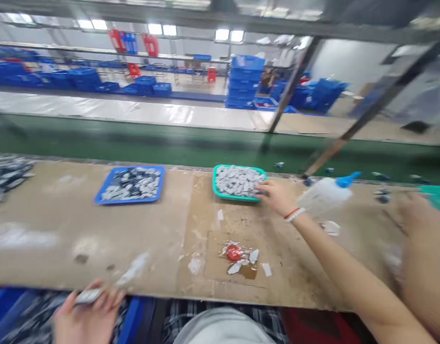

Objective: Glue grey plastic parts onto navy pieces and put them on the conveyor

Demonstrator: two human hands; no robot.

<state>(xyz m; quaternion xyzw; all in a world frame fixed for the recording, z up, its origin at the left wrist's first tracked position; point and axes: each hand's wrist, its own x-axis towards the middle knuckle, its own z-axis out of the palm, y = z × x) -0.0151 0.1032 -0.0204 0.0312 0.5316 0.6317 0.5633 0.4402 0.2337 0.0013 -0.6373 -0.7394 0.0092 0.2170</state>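
My left hand (87, 317) is low at the near edge of the bench, with its fingers closed on a small grey flat piece (88, 296). My right hand (277, 196), with a red and white band at the wrist, reaches forward to the right rim of a teal tray (215, 187). The tray is heaped with small grey pieces. The fingers curl in among these pieces, and what they grip is hidden. A blue tray (100, 196) of darker mixed pieces lies to the left of the teal one.
A white squeeze bottle with a blue nozzle (325, 193) lies tilted beside my right wrist. Another blurred arm (423, 248) is at the far right. Red and white scraps (238, 255) sit on cardboard mid-bench. A grey pile (6, 177) lies far left, with a green conveyor (170, 143) behind.
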